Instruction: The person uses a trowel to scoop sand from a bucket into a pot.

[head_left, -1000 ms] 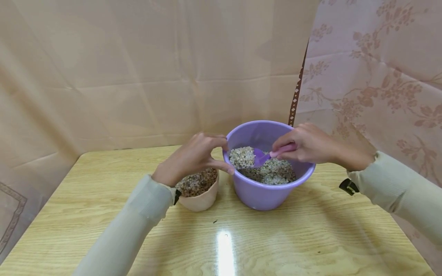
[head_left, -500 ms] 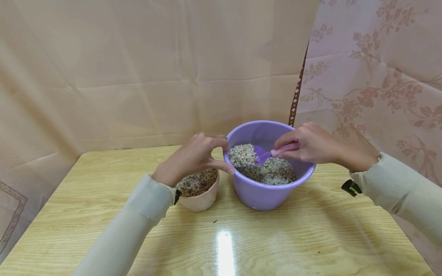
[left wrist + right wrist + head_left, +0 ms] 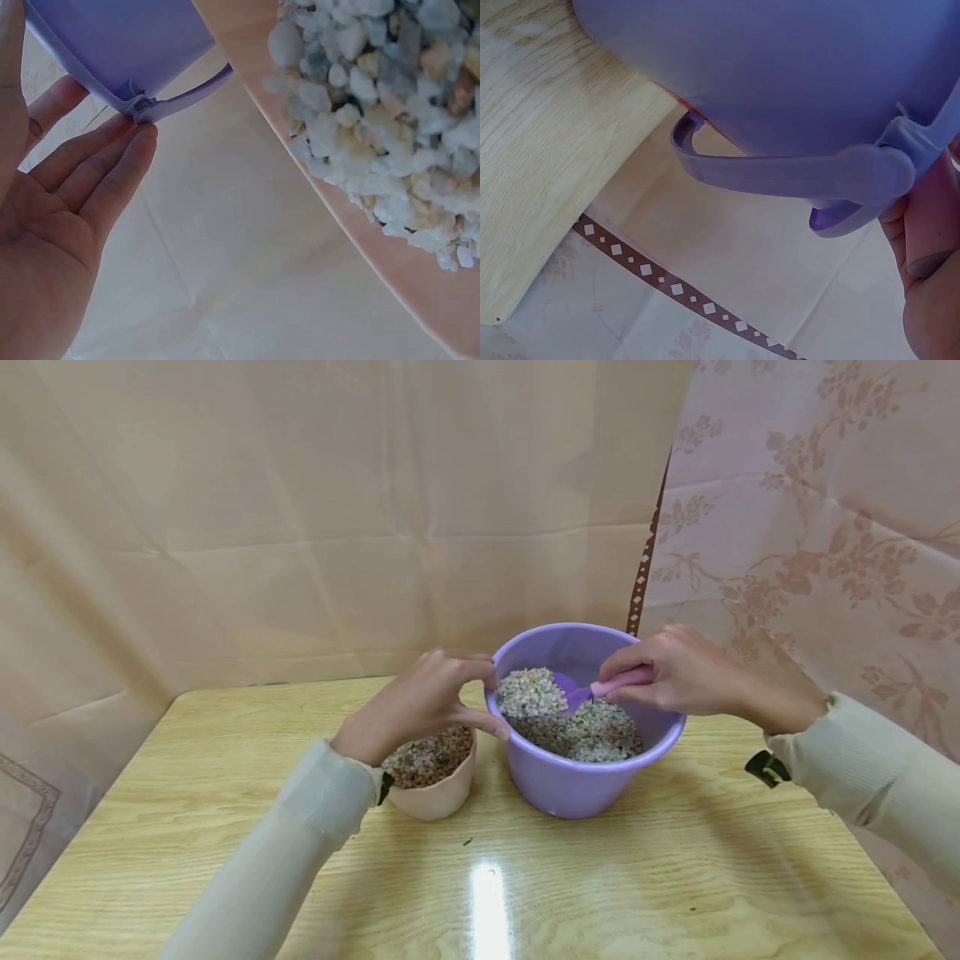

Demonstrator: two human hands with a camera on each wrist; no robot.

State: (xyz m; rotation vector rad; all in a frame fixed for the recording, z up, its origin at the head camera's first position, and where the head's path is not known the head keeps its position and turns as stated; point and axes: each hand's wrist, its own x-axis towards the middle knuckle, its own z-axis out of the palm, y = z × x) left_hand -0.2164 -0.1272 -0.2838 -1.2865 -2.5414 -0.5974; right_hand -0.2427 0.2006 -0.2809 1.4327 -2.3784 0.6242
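A purple bucket (image 3: 577, 793), partly filled with pale gravel (image 3: 607, 732), stands on the table. My left hand (image 3: 416, 702) holds its left rim between thumb and fingers; in the left wrist view those fingertips (image 3: 139, 142) meet the rim beside the handle joint. My right hand (image 3: 667, 672) grips the pink handle of a small purple scoop (image 3: 576, 696). A heaped load of gravel sits on the scoop, inside the bucket near its left side. In the right wrist view the pink handle (image 3: 932, 217) lies in my fingers, while the blade is hidden.
Left of the bucket, partly under my left wrist, stands a peach pot (image 3: 435, 797) of brownish and white gravel. The bucket's handle (image 3: 765, 174) hangs down outside. Beige cloth (image 3: 300, 527) hangs behind the wooden table (image 3: 247, 727), floral cloth (image 3: 840, 527) at the right.
The loaded scoop has risen slightly and moved a little to the right with my right hand. My left hand stays at the bucket's rim.
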